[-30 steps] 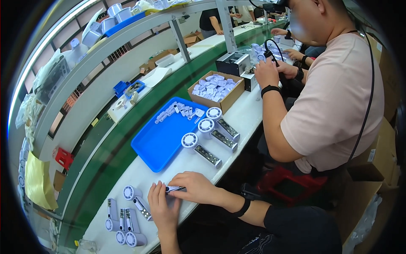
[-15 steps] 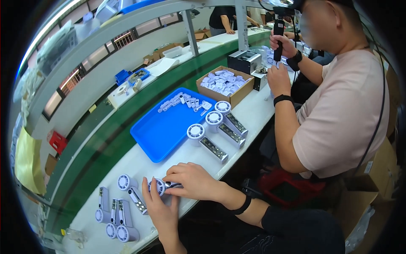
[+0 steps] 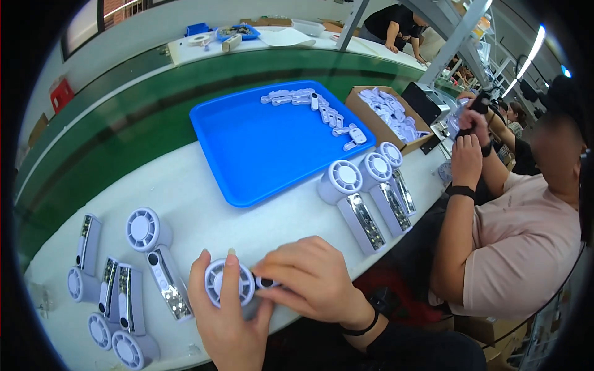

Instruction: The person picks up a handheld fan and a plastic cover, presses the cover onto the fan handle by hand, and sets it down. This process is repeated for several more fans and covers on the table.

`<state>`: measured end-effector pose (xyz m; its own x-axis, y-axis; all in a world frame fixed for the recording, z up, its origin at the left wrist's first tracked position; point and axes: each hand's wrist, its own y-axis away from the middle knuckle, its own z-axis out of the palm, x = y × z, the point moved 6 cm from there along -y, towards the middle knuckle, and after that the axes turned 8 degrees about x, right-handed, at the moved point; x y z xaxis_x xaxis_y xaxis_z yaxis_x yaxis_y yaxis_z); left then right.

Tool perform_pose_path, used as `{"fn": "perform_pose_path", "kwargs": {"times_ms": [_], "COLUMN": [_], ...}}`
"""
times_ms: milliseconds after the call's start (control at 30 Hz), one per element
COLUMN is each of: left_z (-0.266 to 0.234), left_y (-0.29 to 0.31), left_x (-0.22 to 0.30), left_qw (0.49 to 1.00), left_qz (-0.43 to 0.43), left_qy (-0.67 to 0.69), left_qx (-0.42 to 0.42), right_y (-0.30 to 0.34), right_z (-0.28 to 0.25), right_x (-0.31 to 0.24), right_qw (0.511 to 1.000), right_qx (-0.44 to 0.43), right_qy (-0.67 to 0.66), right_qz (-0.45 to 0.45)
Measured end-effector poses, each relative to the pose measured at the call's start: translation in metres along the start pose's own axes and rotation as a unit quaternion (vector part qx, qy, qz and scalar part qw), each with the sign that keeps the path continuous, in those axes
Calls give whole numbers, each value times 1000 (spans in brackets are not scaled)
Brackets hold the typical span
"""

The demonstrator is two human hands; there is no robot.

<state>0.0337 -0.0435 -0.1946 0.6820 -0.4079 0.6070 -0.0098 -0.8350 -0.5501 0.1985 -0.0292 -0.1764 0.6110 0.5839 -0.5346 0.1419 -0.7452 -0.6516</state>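
Near the front edge of the bench, a lavender handheld fan (image 3: 245,285) lies between my hands, its round grille facing up. My left hand (image 3: 230,321) grips the fan's head, with fingers across the grille and at its side. Fingers of my right hand (image 3: 318,281) are closed round the handle just beside the head, where a dark oval spot shows; most of the handle is hidden under them. Left of my hands lies another fan (image 3: 143,229) with its handle's shiny inner side exposed. Several similar fans (image 3: 130,349) lie farther left.
A blue tray (image 3: 247,154) holds small lavender and white pieces along its far right side. Three open-handled fans (image 3: 362,226) lie to its right. Beyond are a cardboard box (image 3: 405,147) of lavender parts and a black machine (image 3: 424,102). At the right, a co-worker (image 3: 513,247) holds a black tool.
My view has turned and come closer to the bench, so the tray and fans look larger. Both hands stay on the same fan, with the right fingers slightly shifted at its handle.
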Motion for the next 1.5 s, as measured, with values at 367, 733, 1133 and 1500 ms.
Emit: {"fn": "perform_pose_path", "kwargs": {"times_ms": [367, 733, 1133, 1500], "left_z": [-3, 2, -6, -13], "left_y": [-8, 2, 0, -16], "left_x": [4, -1, 0, 12], "left_qw": [999, 998, 998, 984], "left_qz": [-2, 0, 11, 177], "left_qy": [37, 54, 60, -8], "left_qx": [-40, -19, 3, -15], "right_y": [7, 8, 21, 27], "right_z": [-15, -9, -15, -8], "right_x": [8, 14, 12, 15], "right_qw": [996, 994, 985, 988], "right_qx": [-1, 39, 53, 85], "right_qy": [-64, -98, -143, -129], "right_qz": [63, 10, 78, 25]}}
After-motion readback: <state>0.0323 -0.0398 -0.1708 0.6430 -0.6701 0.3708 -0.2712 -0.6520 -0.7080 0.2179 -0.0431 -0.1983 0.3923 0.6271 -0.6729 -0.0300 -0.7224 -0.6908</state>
